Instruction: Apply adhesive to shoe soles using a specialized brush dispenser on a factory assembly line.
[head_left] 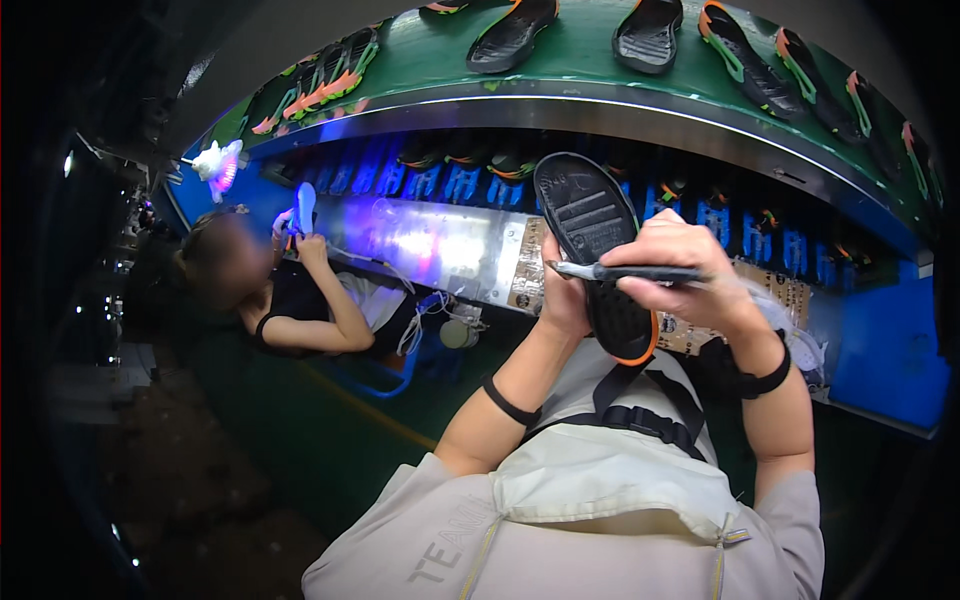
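Note:
In front of my waist, my left hand (pixel 567 298) is closed around the left edge of a black shoe sole (pixel 583 205). The sole stands tilted, its ribbed, hollowed face toward me, with an orange rim at its near end. My right hand (pixel 680 258) grips a slim brush (pixel 640 271) with a black handle and a silvery metal front. The brush points left across the middle of the sole, its tip near my left thumb. Whether the tip touches the sole, I cannot tell. Part of the sole is hidden behind my right fingers and the brush.
Beyond my hands runs a green conveyor belt (pixel 570 85) carrying black soles (pixel 510 36) with orange and green edges. Under it, blue racks (pixel 460 185) hold more shoe parts. A metal bench (pixel 440 235) lies below. A co-worker (pixel 310 310) sits at the left, holding a blue-lit sole (pixel 305 205).

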